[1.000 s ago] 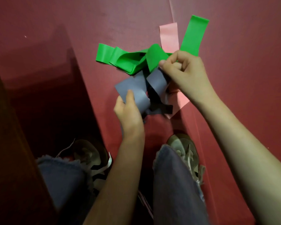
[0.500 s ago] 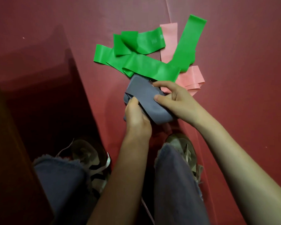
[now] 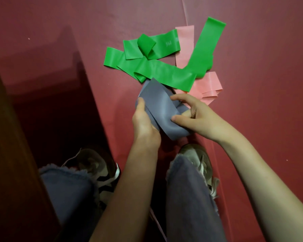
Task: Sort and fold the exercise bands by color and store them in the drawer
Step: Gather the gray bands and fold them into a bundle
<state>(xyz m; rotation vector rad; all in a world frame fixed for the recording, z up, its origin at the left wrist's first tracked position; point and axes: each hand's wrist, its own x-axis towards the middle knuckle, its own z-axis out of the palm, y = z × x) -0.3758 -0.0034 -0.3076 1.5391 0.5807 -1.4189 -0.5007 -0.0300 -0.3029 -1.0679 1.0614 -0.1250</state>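
Head view: green bands [image 3: 164,67] are out of right hand [image 3: 198,117], now lying on red floor [image 3: 252,119] at upper centre, over pink bands [image 3: 208,84]. Right hand has dropped to grey band [image 3: 160,109].

Grey band mid-frame, lifted, long axis upper left to lower right, spanning both hands.

Left hand [image 3: 143,123] grips left edge, thumb on top. Right thumb and curled fingers pinch lower-right end.

Next fold probably along that axis.

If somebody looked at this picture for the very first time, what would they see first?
Probably the bright green bands, lying tangled on the red floor in the upper middle. Next come the left hand and right hand just below them, both holding a grey band. Pink bands peek out from under the green ones on the right.
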